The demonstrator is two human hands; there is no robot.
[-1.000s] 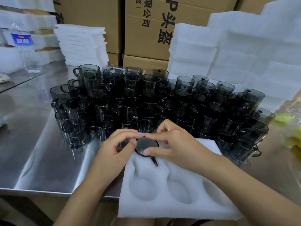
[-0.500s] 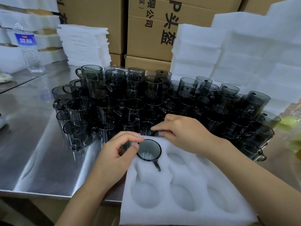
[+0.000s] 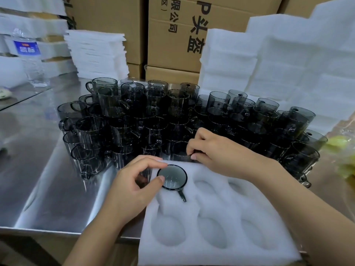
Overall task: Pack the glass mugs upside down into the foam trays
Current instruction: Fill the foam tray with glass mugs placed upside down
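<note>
A white foam tray (image 3: pixel 221 233) with several round pockets lies at the table's front edge and overhangs it. One smoky grey glass mug (image 3: pixel 172 177) sits upside down in the far-left pocket, its handle pointing toward me. My left hand (image 3: pixel 132 187) pinches that mug's base edge between thumb and forefinger. Behind the tray stands a dense cluster of upright grey mugs (image 3: pixel 134 112). My right hand (image 3: pixel 217 152) reaches over the tray's far edge and grips the rim of a front-row mug (image 3: pixel 177 150) in its curled fingers.
The steel table (image 3: pixel 48 189) runs out to the left. A water bottle (image 3: pixel 30 60) stands at the far left. Foam stacks (image 3: pixel 288 73) rise at the right, thinner foam sheets (image 3: pixel 96 54) and cartons (image 3: pixel 172 45) behind. Something yellow-green (image 3: pixel 343 160) lies at the right edge.
My right hand let go of the seated mug and moved back to the cluster, taking hold of another mug's rim. My left hand stayed at the seated mug.
</note>
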